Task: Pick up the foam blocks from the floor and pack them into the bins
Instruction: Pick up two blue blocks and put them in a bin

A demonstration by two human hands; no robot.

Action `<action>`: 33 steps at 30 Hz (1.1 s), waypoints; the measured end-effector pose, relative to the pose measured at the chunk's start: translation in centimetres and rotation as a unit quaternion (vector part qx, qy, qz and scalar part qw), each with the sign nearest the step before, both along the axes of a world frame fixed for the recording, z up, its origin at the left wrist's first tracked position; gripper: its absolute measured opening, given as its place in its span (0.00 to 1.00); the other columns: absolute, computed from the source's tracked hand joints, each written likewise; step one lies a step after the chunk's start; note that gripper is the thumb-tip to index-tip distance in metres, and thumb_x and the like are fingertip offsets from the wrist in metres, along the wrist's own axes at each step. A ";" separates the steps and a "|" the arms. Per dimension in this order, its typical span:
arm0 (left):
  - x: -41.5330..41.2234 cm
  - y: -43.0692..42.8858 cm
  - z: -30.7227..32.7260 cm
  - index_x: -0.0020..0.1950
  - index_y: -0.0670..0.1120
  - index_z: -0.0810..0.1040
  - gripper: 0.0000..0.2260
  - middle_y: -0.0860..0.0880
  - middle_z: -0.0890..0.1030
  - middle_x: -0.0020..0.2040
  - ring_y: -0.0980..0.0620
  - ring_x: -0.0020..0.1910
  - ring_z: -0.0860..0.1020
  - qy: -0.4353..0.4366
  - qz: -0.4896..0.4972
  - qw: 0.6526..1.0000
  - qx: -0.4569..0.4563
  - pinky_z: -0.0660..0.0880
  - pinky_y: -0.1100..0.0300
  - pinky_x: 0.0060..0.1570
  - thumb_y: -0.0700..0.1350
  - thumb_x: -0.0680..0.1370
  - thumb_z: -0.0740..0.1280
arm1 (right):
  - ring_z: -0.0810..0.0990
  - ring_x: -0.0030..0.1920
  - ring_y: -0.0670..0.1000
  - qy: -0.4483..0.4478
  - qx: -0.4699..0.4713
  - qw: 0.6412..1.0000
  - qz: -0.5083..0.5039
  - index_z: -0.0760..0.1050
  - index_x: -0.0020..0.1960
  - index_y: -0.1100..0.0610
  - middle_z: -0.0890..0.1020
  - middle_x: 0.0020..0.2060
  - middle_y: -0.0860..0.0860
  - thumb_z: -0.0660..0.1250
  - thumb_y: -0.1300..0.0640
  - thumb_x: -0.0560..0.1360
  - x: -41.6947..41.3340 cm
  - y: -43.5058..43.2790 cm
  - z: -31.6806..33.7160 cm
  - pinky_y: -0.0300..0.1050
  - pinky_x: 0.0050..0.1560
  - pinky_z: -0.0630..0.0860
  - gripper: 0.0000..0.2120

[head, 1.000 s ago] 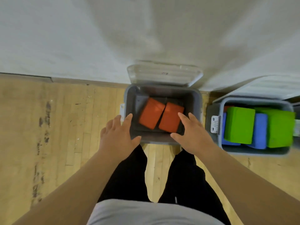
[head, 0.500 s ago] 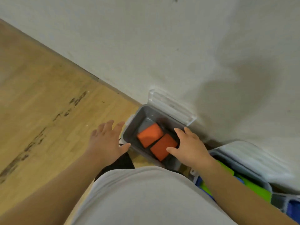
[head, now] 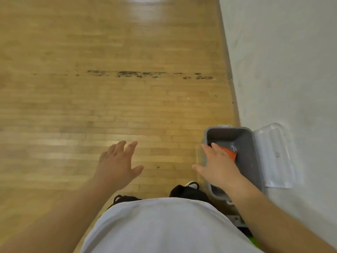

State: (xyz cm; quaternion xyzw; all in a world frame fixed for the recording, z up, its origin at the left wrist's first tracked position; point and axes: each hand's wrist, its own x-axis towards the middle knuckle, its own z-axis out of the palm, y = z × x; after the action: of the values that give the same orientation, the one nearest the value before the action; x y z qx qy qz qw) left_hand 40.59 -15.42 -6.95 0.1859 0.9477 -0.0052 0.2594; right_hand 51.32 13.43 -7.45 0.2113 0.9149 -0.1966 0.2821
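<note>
A grey bin (head: 246,141) stands on the wooden floor against the wall at the right, its clear lid (head: 273,154) hanging open towards the wall. Only a corner of an orange foam block (head: 230,152) shows inside; my right hand covers the other blocks. My right hand (head: 217,166) hovers over the bin's near rim with fingers spread, holding nothing. Over bare floor to the left of the bin, my left hand (head: 117,166) is spread open and empty.
A white wall (head: 282,70) runs along the right side. Wooden floor (head: 109,88) with a dark scuff streak (head: 149,74) stretches ahead and left. My dark shoes (head: 187,190) stand beside the bin. A sliver of green (head: 254,242) shows at the lower right.
The view has swung left, away from the wall. The bin now sits at the right and the second bin has left the view. Both hands stay open and empty.
</note>
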 end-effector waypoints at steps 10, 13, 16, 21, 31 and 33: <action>12.2 -33.1 -0.7 0.82 0.58 0.46 0.39 0.46 0.54 0.82 0.42 0.80 0.54 -0.006 0.278 0.960 0.021 0.57 0.44 0.75 0.69 0.78 0.60 | 0.59 0.79 0.58 -0.020 0.022 0.950 0.310 0.53 0.82 0.48 0.58 0.81 0.54 0.64 0.31 0.75 -6.0 -34.8 -0.4 0.55 0.75 0.64 0.43; 17.1 -42.8 0.4 0.82 0.57 0.47 0.39 0.46 0.54 0.82 0.43 0.80 0.54 0.014 0.383 0.924 0.016 0.57 0.44 0.75 0.69 0.78 0.60 | 0.58 0.80 0.56 -0.013 0.006 0.906 0.423 0.53 0.82 0.48 0.57 0.81 0.53 0.65 0.33 0.76 -6.2 -47.5 1.1 0.54 0.75 0.63 0.42; 22.2 -50.3 0.8 0.83 0.57 0.47 0.38 0.46 0.53 0.82 0.43 0.80 0.54 0.029 0.492 0.870 0.020 0.57 0.44 0.76 0.69 0.79 0.59 | 0.57 0.80 0.56 0.017 0.019 0.850 0.526 0.52 0.83 0.46 0.55 0.82 0.53 0.65 0.32 0.76 -6.5 -58.3 2.4 0.54 0.75 0.63 0.43; 29.4 -57.0 -0.1 0.83 0.56 0.46 0.38 0.46 0.53 0.83 0.43 0.81 0.53 0.025 0.632 0.774 0.029 0.56 0.44 0.76 0.70 0.79 0.57 | 0.55 0.81 0.56 0.026 0.030 0.759 0.650 0.51 0.83 0.44 0.53 0.82 0.51 0.65 0.32 0.76 -5.9 -71.6 3.0 0.57 0.76 0.63 0.42; 29.6 -69.2 -1.4 0.83 0.56 0.48 0.39 0.46 0.53 0.82 0.44 0.80 0.54 0.000 0.770 0.638 0.028 0.58 0.44 0.75 0.69 0.78 0.59 | 0.56 0.81 0.57 0.007 -0.023 0.646 0.763 0.52 0.82 0.45 0.54 0.82 0.51 0.66 0.34 0.76 -10.7 -93.4 0.1 0.57 0.75 0.63 0.42; 27.3 -73.0 -1.3 0.82 0.56 0.48 0.39 0.46 0.53 0.82 0.44 0.80 0.54 0.000 0.779 0.627 0.022 0.58 0.44 0.75 0.69 0.78 0.59 | 0.55 0.81 0.57 0.000 -0.032 0.635 0.772 0.52 0.83 0.45 0.54 0.82 0.51 0.67 0.35 0.76 -13.1 -98.0 -0.6 0.57 0.76 0.62 0.42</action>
State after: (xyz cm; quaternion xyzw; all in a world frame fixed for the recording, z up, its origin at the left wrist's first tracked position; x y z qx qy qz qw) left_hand 67.91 -88.39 -8.28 -0.6160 0.7389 0.2195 0.1623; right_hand 38.24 -84.57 -8.01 -0.5809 0.7378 0.0640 0.3378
